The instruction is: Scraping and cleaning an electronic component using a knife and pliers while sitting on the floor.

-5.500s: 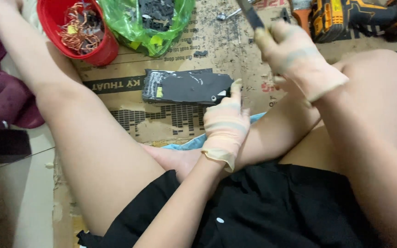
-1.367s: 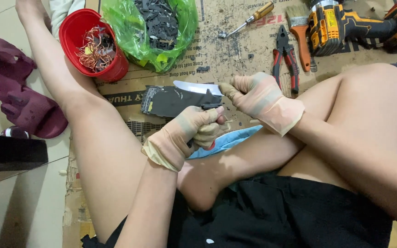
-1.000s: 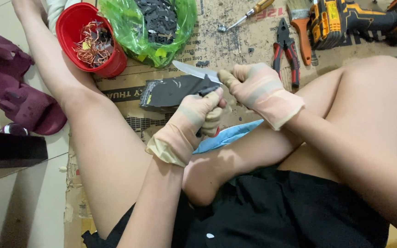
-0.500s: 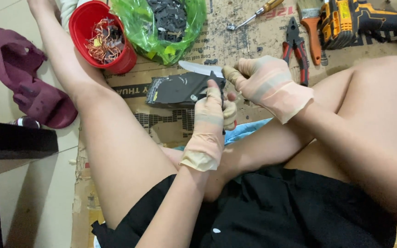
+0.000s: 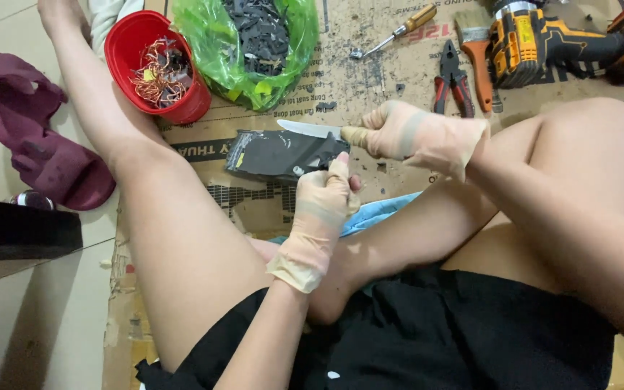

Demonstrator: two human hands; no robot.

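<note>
Sitting on flattened cardboard [image 5: 370,79] with bare legs spread, the person is working on a flat black slab [image 5: 283,154] that is lying on the cardboard between the knees. The left hand [image 5: 321,213], in a pale rubber glove, is pressing down on the slab's near right corner, its fingers curled closed against the edge and its thumb pointing up. The right hand [image 5: 417,135], gloved the same way, is closed in a fist around the handle of a knife [image 5: 310,129], so the handle itself is hidden. The bright blade is sticking out to the left and lying along the slab's far edge, touching it or just above it; which one cannot be told.

Behind the slab, a red bucket [image 5: 154,66] holding tangled copper wire is standing just beside a green plastic bag [image 5: 247,43] filled with dark scraps. Farther right on the cardboard are lying a screwdriver [image 5: 396,32] with a wooden handle, red-handled pliers [image 5: 451,81], a paintbrush [image 5: 477,50] and a yellow and black power drill [image 5: 557,40], all well apart from the hands. A blue cloth [image 5: 377,213] is showing under the right shin, near the left hand. Two maroon slippers [image 5: 34,137] are resting on the tiled floor beside the left leg.
</note>
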